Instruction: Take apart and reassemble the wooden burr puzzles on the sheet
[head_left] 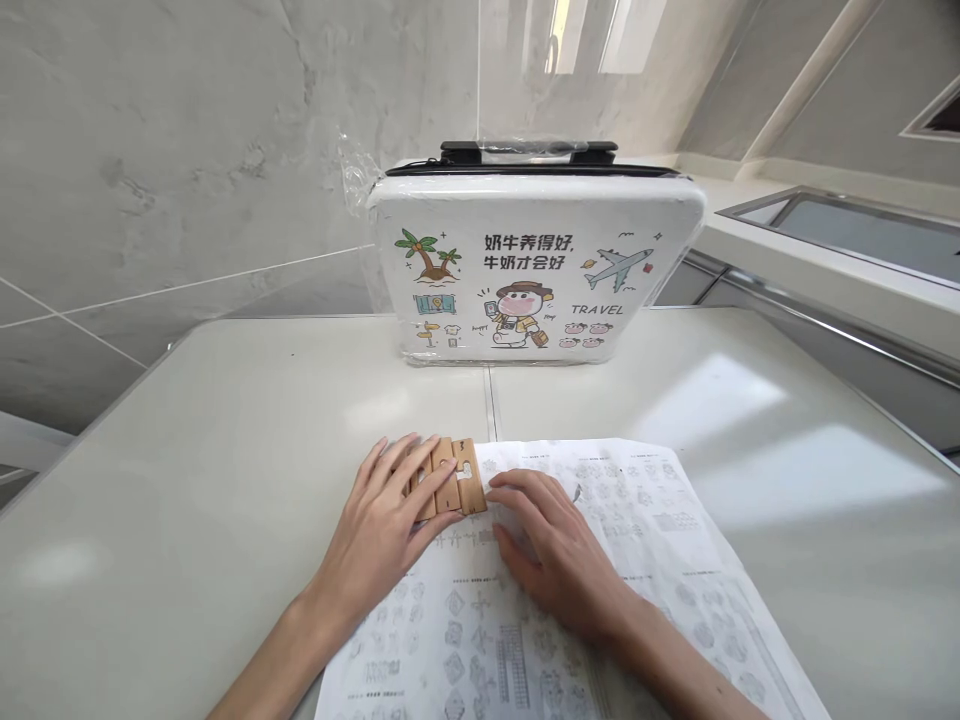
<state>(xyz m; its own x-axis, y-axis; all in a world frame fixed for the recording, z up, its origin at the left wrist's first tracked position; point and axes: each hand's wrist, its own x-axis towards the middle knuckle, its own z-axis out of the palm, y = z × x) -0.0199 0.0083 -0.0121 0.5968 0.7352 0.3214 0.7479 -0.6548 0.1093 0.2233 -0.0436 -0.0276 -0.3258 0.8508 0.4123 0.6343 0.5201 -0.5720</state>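
Note:
Several notched wooden bars [454,478] lie side by side on the top left corner of a printed instruction sheet [645,540]. My left hand [382,525] lies flat on them, fingers stretched out and spread over their left part. My right hand [551,545] rests palm down on the sheet, its fingertips touching the right edge of the bars, fingers slightly curled and holding nothing.
A white case [536,265] with cartoon prints, wrapped in clear plastic and with a black handle, stands upright at the back of the white table [187,470]. Grey tiled wall on the left; a counter with a sink [862,225] on the right.

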